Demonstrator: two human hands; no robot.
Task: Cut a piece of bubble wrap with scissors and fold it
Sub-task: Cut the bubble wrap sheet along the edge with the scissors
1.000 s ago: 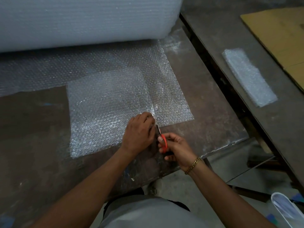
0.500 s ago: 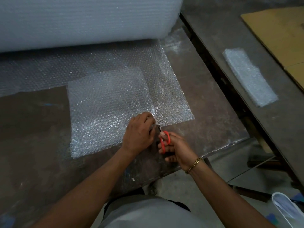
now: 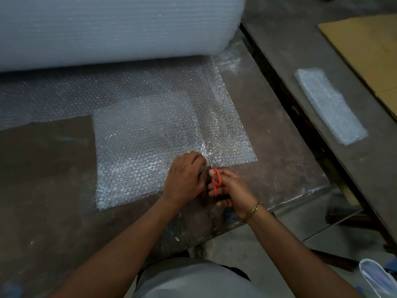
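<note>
A sheet of bubble wrap (image 3: pixel 148 138) lies flat on the brown table (image 3: pixel 47 190), still joined to the big roll (image 3: pixel 111 29) at the back. Its right part is folded over onto itself. My left hand (image 3: pixel 184 179) pinches the wrap's near edge at the fold. My right hand (image 3: pixel 234 190) grips red-handled scissors (image 3: pixel 216 179), whose thin blades point away from me into the wrap's near edge, right beside my left fingers.
A second, darker table (image 3: pixel 300 61) stands to the right, carrying a folded strip of bubble wrap (image 3: pixel 330 106) and a sheet of cardboard (image 3: pixel 365 50). A gap separates the tables. The near table edge runs just behind my wrists.
The scissors have moved slightly forward into the wrap, and the red handles have opened and turned more into view. My left hand has stayed in place.
</note>
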